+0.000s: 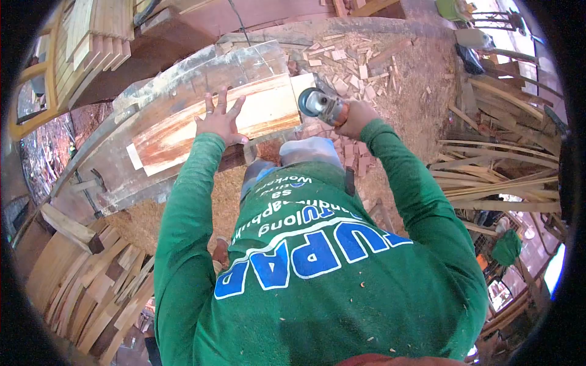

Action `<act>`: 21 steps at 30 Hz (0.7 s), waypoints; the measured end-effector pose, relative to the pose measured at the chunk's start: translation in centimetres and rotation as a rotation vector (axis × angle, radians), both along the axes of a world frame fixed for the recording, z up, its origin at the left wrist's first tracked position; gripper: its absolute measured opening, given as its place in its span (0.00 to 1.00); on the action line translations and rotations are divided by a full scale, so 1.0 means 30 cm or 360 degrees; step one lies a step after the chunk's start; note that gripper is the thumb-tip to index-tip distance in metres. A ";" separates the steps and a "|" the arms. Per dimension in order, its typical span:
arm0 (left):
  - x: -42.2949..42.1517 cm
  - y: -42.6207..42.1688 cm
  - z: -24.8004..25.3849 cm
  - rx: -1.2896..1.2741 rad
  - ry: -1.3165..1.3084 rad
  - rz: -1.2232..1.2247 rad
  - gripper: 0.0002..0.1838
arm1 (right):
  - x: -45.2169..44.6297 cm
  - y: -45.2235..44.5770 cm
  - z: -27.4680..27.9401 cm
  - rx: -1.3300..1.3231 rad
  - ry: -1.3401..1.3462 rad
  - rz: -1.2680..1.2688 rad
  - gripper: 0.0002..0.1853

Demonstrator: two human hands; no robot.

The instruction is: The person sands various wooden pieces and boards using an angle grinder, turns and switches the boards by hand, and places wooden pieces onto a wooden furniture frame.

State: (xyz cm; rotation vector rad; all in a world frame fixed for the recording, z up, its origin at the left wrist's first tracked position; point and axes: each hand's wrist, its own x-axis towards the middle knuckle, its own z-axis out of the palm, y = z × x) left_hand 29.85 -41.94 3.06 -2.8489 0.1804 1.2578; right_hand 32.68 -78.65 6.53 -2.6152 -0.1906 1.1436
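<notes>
A wooden board [177,137] with reddish-brown streaks and pale ends lies across the workbench [146,104]. My left hand [221,119] rests flat on it near the middle, fingers spread. In my right hand [357,119] is an angle grinder [329,108], gripped by its body, with my fingers wrapped round it. The grinder's round disc [311,102] is over the board's right end, beside a pale piece of wood [303,84]. I cannot tell whether the disc touches the wood or spins.
Small wood offcuts [360,76] and sawdust cover the ground beyond the bench. Stacked boards [101,30] stand at the upper left. Curved wood strips [91,287] pile up at the lower left, and long strips [500,174] lie at the right. A thick wood block [70,227] is at the left.
</notes>
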 end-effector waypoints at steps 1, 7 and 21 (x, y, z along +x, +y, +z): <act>-0.001 0.000 0.001 0.0000 0.0020 0.0007 0.73 | 0.006 -0.007 -0.013 -0.0009 0.0001 -0.0042 0.29; -0.012 0.012 -0.021 -0.0012 -0.0009 -0.0024 0.73 | 0.134 -0.006 -0.097 -0.0001 -0.0191 -0.0020 0.29; -0.009 0.008 -0.022 0.0000 -0.0023 -0.0025 0.72 | 0.022 -0.063 -0.138 0.0203 -0.0224 0.0081 0.23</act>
